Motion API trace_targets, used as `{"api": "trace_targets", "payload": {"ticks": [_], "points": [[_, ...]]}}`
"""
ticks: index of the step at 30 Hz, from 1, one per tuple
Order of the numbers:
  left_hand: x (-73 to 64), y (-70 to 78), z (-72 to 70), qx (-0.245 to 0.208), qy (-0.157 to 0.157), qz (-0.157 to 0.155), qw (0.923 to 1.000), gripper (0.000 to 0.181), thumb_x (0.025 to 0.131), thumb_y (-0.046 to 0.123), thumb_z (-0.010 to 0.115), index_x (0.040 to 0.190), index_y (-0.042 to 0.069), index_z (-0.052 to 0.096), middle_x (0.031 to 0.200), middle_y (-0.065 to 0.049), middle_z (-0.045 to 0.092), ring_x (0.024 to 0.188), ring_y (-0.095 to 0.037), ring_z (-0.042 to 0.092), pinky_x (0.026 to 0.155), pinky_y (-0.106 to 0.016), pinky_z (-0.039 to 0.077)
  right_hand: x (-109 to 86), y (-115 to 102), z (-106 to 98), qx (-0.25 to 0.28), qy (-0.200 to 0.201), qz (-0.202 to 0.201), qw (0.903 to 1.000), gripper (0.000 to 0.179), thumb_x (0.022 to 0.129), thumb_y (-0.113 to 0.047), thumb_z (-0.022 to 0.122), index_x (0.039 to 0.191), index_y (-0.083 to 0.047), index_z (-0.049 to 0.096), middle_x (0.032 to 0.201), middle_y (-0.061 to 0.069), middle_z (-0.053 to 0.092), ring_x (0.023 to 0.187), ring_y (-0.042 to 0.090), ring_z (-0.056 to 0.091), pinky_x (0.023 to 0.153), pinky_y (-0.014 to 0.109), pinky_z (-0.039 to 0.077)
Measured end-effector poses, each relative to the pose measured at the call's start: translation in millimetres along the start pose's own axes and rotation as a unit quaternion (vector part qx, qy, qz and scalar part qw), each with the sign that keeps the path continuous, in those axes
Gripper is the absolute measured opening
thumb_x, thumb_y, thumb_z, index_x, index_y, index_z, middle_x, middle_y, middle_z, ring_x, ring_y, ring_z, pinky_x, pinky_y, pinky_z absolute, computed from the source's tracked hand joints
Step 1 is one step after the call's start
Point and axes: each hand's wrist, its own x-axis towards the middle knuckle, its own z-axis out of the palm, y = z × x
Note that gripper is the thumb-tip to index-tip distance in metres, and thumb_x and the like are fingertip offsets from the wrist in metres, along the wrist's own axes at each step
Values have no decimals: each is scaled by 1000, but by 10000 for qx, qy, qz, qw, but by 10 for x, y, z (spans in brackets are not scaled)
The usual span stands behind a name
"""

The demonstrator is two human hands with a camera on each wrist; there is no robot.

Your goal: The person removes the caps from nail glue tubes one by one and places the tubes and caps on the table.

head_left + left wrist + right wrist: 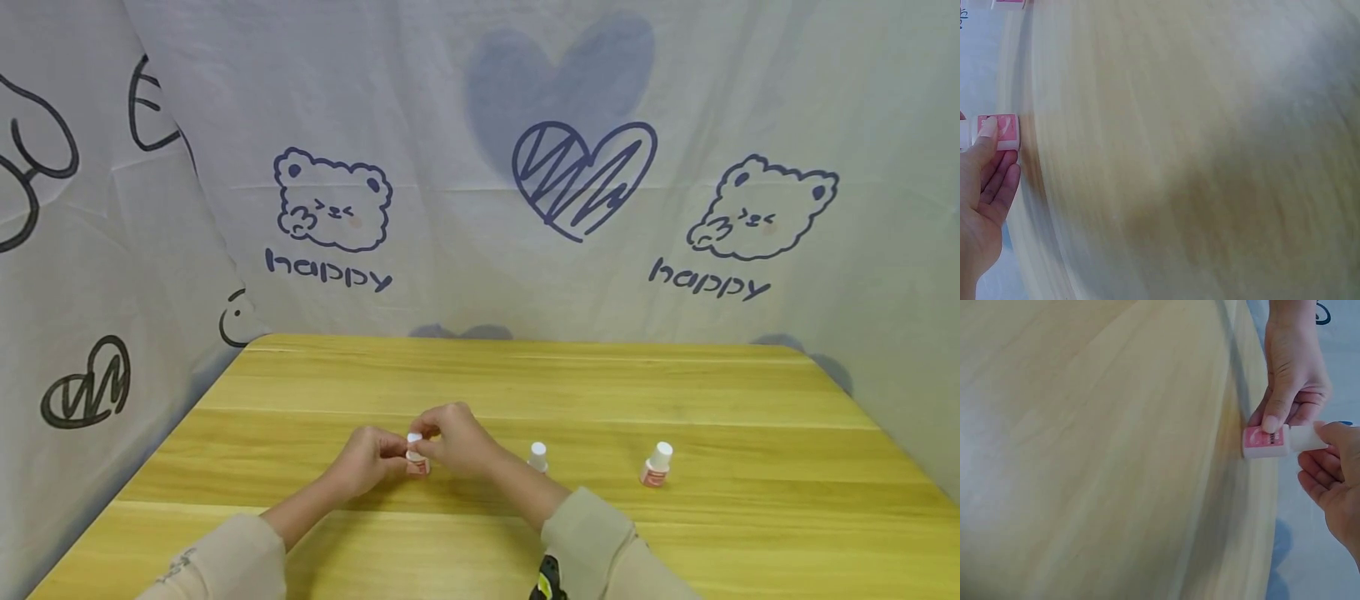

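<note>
From the head view, I see the left hand (367,462) pinching the label-covered body of a small white-capped bottle (417,467), while the right hand (455,439) curls its fingers about the cap. The bottle is upright, left of the desk's middle, nearer the left edge than the right; I can't tell whether its base touches the wood. One hand low and one high looks to me like a way to steady the body while the top is handled. A second bottle (537,454), partly behind the right forearm, stands near the middle, and a third bottle (656,465) towards the right edge; the three make a loose row roughly along the far edge, perhaps spaced so that each is easy to reach. The desk (450,542) is yellowish, wood-grained, with rounded far corners. Behind it and on the left hangs a pale cloth (450,83) drawn with bears, hearts and "happy". Both sleeves (240,554) are beige.

From the left wrist, the thumb presses flat on the pink label (1007,130), leaving the cap end free; the grain looks blurred and shadowed.

From the right wrist, both grips show: left thumb on the label, right thumb and fingers pinching the white cap (1307,439), with the pale cloth beyond the desk's edge.
</note>
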Motion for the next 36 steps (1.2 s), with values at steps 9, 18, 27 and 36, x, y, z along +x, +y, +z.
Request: {"api": "trace_targets", "payload": {"ticks": [9, 18, 27, 36], "points": [[-5, -23, -8, 137, 109, 4, 9998, 10, 78, 2, 66, 86, -3, 70, 80, -14, 71, 71, -11, 67, 61, -16, 52, -50, 67, 112, 632, 848, 4, 9944, 13, 79, -10, 68, 88, 0, 69, 82, 10, 70, 76, 16, 64, 69, 21, 52], [-14, -12, -27, -32, 33, -5, 10000, 13, 79, 5, 67, 89, -2, 70, 82, -15, 71, 73, -13, 68, 63, -16, 53, -58, 86, 186, 750, 1203, 191, 9897, 9, 78, -11, 70, 82, -3, 69, 77, 8, 69, 73, 15, 64, 63, 14, 49], [-13, -5, -21, -128, 62, 45, 9999, 13, 78, 4, 67, 88, -4, 70, 81, -15, 71, 73, -15, 68, 64, -17, 53, -69, 92, 211, 825, 1391, 242, 9865, 9, 77, -12, 71, 77, -3, 68, 75, 8, 68, 71, 13, 63, 61, 14, 48], [-10, 8, -40, 21, 20, -1, 10000, 13, 79, 4, 66, 88, -4, 70, 81, -15, 71, 72, -11, 67, 62, -16, 52, -65, 77, 201, 699, 1371, 266, 9877, 10, 77, -12, 71, 78, -2, 70, 74, 7, 69, 73, 14, 63, 61, 14, 48]]}}
